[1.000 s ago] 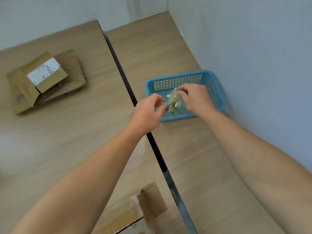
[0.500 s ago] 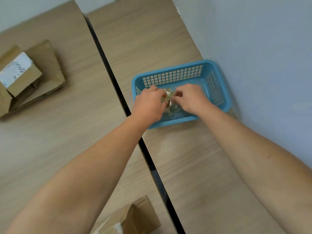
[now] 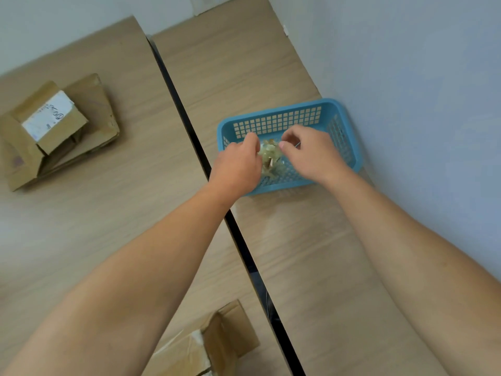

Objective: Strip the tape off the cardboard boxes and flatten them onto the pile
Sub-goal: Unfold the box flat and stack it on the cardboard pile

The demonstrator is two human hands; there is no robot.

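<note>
Clear crumpled tape (image 3: 271,158) sits in a wad over the blue basket (image 3: 349,137), right between both hands. Left hand (image 3: 238,166) is curled with fingertips pinching the wad's edge; right hand (image 3: 311,153) is half closed, thumb and finger just beside the tape, can't tell if it's gripping. Flattened boxes (image 3: 54,128) are piled far left on the worktop (image 3: 135,185), another box (image 3: 217,346) near the bottom edge.

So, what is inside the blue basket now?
The blue basket holds a crumpled wad of clear tape, between the left hand and right hand. The hands hide part of its floor.
</note>
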